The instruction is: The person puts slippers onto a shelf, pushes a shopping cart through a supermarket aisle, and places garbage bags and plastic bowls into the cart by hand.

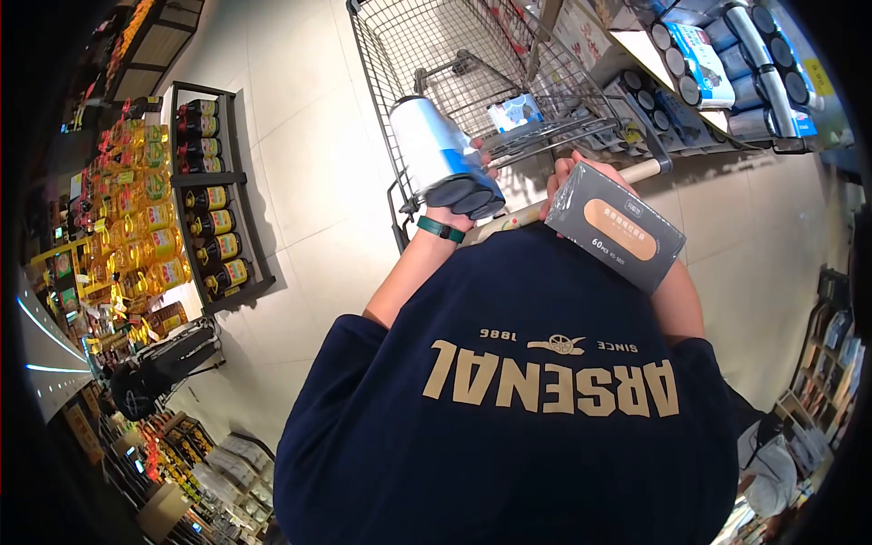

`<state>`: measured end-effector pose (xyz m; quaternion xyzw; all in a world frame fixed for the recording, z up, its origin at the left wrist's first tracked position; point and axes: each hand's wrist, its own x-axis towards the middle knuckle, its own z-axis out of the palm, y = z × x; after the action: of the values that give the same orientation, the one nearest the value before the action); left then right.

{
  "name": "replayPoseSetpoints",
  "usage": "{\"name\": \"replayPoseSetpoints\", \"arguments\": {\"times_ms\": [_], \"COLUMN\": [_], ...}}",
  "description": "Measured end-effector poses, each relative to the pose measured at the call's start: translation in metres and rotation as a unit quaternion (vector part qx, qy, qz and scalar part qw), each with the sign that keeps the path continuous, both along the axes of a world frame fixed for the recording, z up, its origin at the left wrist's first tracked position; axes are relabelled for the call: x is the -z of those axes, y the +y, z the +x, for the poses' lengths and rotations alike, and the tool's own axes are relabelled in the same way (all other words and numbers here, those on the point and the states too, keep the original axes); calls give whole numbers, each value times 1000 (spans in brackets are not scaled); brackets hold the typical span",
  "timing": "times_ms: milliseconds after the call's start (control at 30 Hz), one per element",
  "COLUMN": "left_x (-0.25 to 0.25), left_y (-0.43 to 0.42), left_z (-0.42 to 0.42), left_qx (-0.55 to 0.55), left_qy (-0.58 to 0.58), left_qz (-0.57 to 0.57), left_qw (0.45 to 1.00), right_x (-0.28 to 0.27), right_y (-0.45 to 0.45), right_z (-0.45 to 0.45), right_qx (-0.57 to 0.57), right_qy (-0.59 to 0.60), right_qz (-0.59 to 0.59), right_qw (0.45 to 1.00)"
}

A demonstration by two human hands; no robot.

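Note:
My left hand point(454, 219), with a green wristband at the wrist, is closed round a white and blue plastic-wrapped pack of dark rolls point(427, 136). The pack is tilted above the near left side of a wire shopping cart point(391, 45). My right hand point(565, 178) grips a dark grey box point(618, 227) with an orange oval label and "60PCS" printed on it. That box is held close to my chest, by the cart handle point(643, 170). Inside the cart lies a small blue and white package point(515, 113).
At right, a shelf holds blue and white packs of rolls point(704, 64). To the left stand yellow oil bottles point(154, 213) and a black rack of dark bottles point(215, 222). A person in grey point(772, 477) is at the lower right; a black cap point(133, 401) shows at the lower left.

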<state>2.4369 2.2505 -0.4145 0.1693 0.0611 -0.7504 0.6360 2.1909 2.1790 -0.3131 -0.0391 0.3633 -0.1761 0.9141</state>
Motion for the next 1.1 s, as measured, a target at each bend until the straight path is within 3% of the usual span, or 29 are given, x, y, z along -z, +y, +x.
{"name": "replayPoseSetpoints", "arguments": {"times_ms": [100, 200, 267, 300, 333, 367, 400, 433, 533, 567, 633, 767, 833, 900, 967, 1033, 1100], "left_x": [-81, -34, -35, -61, -11, -47, -30, -52, -79, -92, -116, -166, -189, -203, -216, -229, -242], "left_y": [-9, -4, -9, -7, -8, -15, -19, -28, -53, -62, -85, -137, -165, -199, -240, -280, -312], "left_z": [-3, 0, -1, 1, 8, 8, 19, 18, 32, 36, 37, 18, -15, -48, -82, -124, -165], "left_qx": [-47, -37, -66, -28, -47, -52, -27, -52, -37, -23, -40, -47, -17, 37, 15, 29, 16], "left_qy": [-136, -119, -144, -167, -158, -182, -222, -192, -297, -343, -453, -629, -590, -601, -665, -653, -708], "left_qz": [162, 111, 127, 149, 79, 42, 17, -11, -118, -132, -173, -302, -297, -270, -333, -408, -474], "left_qw": [976, 986, 979, 974, 983, 981, 974, 980, 947, 930, 874, 715, 751, 751, 668, 637, 524], "right_x": [-8, -9, -19, -26, -24, -13, -7, -7, -34, -40, -21, -20, -23, -25, -28, -35, -41], "right_y": [4, 2, 6, 8, 12, 9, 11, 11, 12, 15, 4, 7, 11, 16, 19, 25, 30], "right_z": [4, 1, 3, 3, 1, -8, -14, -18, -19, -21, -31, -48, -52, -54, -55, -56, -55], "right_qx": [19, 1, 5, 8, 41, 1, 14, 26, 46, 80, 27, 80, 71, 82, 85, 86, 106], "right_qy": [3, -7, 20, 42, 43, 5, 9, 12, 5, 26, -101, -32, 19, 15, 3, 17, 27], "right_qz": [5, -18, -37, -54, -13, -90, -77, -63, -55, -35, -104, -63, -42, -40, -30, -56, -56], "right_qw": [1000, 1000, 999, 998, 998, 996, 997, 998, 997, 996, 989, 994, 996, 996, 996, 995, 992]}}
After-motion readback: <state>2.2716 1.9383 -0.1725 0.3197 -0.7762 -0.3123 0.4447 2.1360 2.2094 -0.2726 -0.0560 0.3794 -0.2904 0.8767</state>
